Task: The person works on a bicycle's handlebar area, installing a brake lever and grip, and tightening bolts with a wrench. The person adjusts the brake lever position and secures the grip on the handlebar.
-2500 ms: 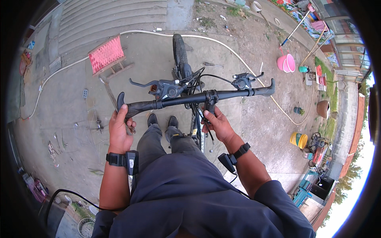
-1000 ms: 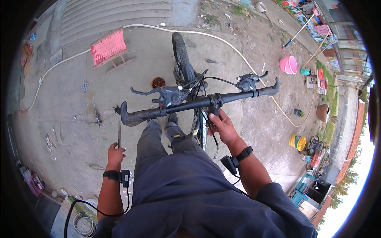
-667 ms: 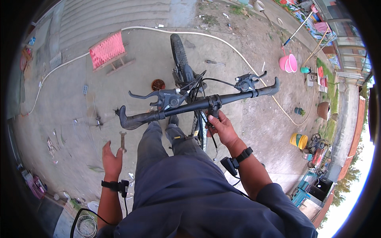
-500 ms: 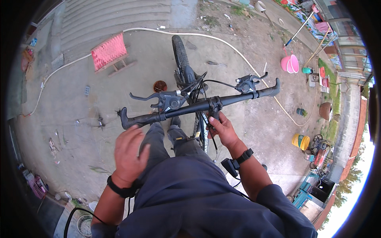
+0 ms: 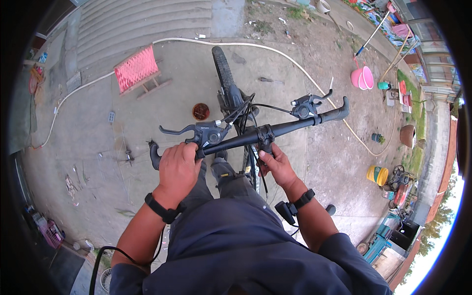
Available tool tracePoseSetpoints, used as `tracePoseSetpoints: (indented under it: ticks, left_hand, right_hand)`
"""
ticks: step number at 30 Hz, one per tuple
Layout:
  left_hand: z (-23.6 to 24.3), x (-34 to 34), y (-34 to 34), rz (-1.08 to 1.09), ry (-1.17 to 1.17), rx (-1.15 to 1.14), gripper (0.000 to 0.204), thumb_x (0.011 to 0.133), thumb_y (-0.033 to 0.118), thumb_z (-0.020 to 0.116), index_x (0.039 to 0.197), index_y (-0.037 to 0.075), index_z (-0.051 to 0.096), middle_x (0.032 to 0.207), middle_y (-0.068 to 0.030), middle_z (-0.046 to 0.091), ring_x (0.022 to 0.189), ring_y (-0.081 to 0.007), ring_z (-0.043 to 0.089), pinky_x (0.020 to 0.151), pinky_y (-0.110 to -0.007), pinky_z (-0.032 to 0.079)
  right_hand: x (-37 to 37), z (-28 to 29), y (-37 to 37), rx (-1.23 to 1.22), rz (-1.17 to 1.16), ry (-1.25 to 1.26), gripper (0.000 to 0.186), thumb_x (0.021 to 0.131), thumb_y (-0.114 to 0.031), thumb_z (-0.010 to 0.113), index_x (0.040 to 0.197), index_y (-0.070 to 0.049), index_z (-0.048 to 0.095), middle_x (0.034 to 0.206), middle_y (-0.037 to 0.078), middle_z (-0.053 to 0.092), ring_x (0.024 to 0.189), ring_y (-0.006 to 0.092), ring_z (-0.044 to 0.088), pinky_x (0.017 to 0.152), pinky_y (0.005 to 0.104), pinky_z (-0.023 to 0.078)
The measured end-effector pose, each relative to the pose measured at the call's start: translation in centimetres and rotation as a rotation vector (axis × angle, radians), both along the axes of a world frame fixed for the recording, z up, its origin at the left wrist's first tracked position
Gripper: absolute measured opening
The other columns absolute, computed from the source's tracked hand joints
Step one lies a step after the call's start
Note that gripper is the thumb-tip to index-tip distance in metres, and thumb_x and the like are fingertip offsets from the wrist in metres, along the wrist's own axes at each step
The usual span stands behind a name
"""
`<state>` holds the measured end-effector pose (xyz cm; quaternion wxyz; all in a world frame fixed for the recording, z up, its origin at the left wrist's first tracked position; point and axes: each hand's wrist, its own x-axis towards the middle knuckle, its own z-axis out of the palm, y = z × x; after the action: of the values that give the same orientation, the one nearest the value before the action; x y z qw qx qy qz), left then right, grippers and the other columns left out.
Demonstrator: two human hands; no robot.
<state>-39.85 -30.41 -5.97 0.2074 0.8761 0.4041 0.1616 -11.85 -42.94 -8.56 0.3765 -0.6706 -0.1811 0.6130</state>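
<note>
A black bicycle handlebar runs across in front of me, its left end lower than its right. My left hand is wrapped over the left part of the bar, beside the left brake lever and shifter. At the bar's middle, my right hand grips the stem just below the clamp, its thumb on the near side. Some of its fingers are hidden behind the stem. The right brake lever and shifter unit sits on the far side of the bar. Beyond it the front tyre points away.
A stool with a pink woven seat stands far left. A reddish-brown bowl and a dark tool lie on the concrete. A pale hose curves around the bicycle. Pink buckets and a yellow bucket stand at right.
My left hand has come up and forward from beside the bar and closed on its left part. My right hand stays at the stem, a little lower.
</note>
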Motion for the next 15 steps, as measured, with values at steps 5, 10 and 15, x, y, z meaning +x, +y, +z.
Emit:
tracePoseSetpoints:
  ticks: [5,10,15]
  left_hand:
    - [-1.1,-0.9,0.8,-0.084,0.003,-0.039,0.052,0.067,0.006,0.083,0.107,0.008,0.050,0.089,-0.0122,0.062,0.081,-0.0331,0.063,0.070,-0.045,0.048]
    - [-0.8,-0.9,1.2,-0.094,-0.006,-0.064,0.051,0.067,0.007,0.083,0.106,0.008,0.050,0.089,-0.0120,0.062,0.080,-0.0326,0.063,0.069,-0.044,0.048]
    - [-0.9,-0.6,1.0,-0.083,-0.030,-0.044,0.050,0.067,0.007,0.083,0.105,0.008,0.052,0.088,-0.0124,0.062,0.079,-0.0337,0.063,0.069,-0.044,0.048]
  right_hand:
    - [0.1,-0.1,-0.2,0.016,0.038,-0.021,0.034,0.101,-0.034,0.066,0.120,-0.007,0.059,0.080,0.002,0.062,0.060,0.0106,0.060,0.055,0.0260,0.050]
    - [0.0,-0.2,-0.5,-0.015,0.042,-0.047,0.038,0.101,-0.036,0.066,0.124,-0.007,0.060,0.081,0.001,0.063,0.061,0.0106,0.061,0.056,0.0255,0.051]
    - [0.0,-0.5,-0.7,-0.011,0.028,-0.043,0.037,0.101,-0.036,0.067,0.123,-0.007,0.061,0.081,0.002,0.064,0.061,0.0109,0.061,0.056,0.0258,0.051]
